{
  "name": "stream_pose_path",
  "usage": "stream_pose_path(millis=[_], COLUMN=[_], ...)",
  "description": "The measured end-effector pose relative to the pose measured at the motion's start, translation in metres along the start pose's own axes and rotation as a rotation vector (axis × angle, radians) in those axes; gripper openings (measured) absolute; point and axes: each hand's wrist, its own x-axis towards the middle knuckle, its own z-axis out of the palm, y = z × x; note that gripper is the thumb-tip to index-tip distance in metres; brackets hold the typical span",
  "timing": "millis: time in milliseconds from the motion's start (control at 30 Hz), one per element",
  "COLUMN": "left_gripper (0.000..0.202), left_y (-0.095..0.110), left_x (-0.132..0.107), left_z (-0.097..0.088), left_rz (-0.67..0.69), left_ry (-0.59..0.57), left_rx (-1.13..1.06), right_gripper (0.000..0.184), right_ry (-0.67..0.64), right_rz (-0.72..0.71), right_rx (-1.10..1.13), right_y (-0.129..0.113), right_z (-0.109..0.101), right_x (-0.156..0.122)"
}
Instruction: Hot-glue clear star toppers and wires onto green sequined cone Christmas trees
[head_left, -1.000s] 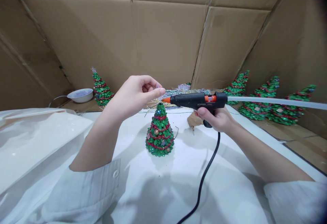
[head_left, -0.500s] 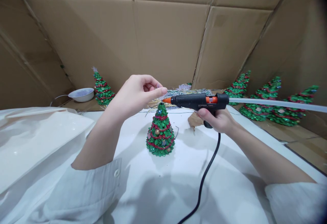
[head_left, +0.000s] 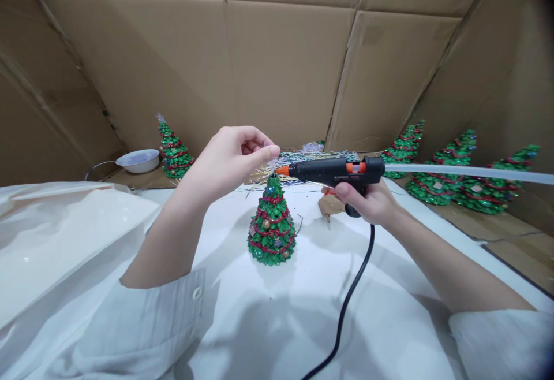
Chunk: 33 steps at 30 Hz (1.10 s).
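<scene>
A small green Christmas tree (head_left: 272, 224) with red garland and tiny ornaments stands upright in front of me. Above its tip, my left hand (head_left: 236, 160) is closed in a pinch on a small clear ornament (head_left: 272, 164), whose shape is mostly hidden by the fingers. My right hand (head_left: 373, 200) grips a black glue gun (head_left: 320, 170) level, from the right. Its orange nozzle is at the treetop, close under the left fingertips; whether it touches the ornament I cannot tell. A long translucent glue stick (head_left: 454, 173) sticks out of the gun's back.
Behind the tree lies a bundle of thin wires (head_left: 337, 157). One decorated tree (head_left: 175, 152) and a white bowl (head_left: 138, 161) stand at the back left, several trees at the right. White plastic sheeting (head_left: 64, 235) lies left. The black cord (head_left: 352, 299) trails toward me.
The glue gun has shifted very slightly left, and its orange trigger now shows below the body. My left fingertips have moved a touch left and up. The tree has stayed put.
</scene>
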Motion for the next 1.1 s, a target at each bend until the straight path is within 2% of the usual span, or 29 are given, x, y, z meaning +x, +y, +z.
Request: stream_pose_path(millis=[200,467,633,800,1100], left_gripper=[0.031,0.03,0.031,0.033,0.031], left_y=[0.002,0.002,0.003,0.003,0.003], left_x=[0.0,-0.001,-0.001,0.0,-0.002], left_z=[-0.002,-0.004,-0.004,-0.005,-0.008], left_rz=[0.01,0.007,0.006,0.014,0.017], left_ry=[0.015,-0.014,-0.017,-0.037,-0.058], left_rx=[0.028,0.016,0.014,0.018,0.017], right_gripper=[0.042,0.042,0.044,0.042,0.05], right_ry=[0.036,0.021,0.007,0.049,-0.063], right_rz=[0.023,0.07,0.083,0.096,0.233], right_rx=[-0.06,0.233,0.209,0.133,0.471], right_y=[0.004,0.014,0.011,0.005,0.004], right_z=[0.0,0.0,0.004,0.005,0.002], right_x=[-0.001,-0.002,-0.001,0.002,0.003])
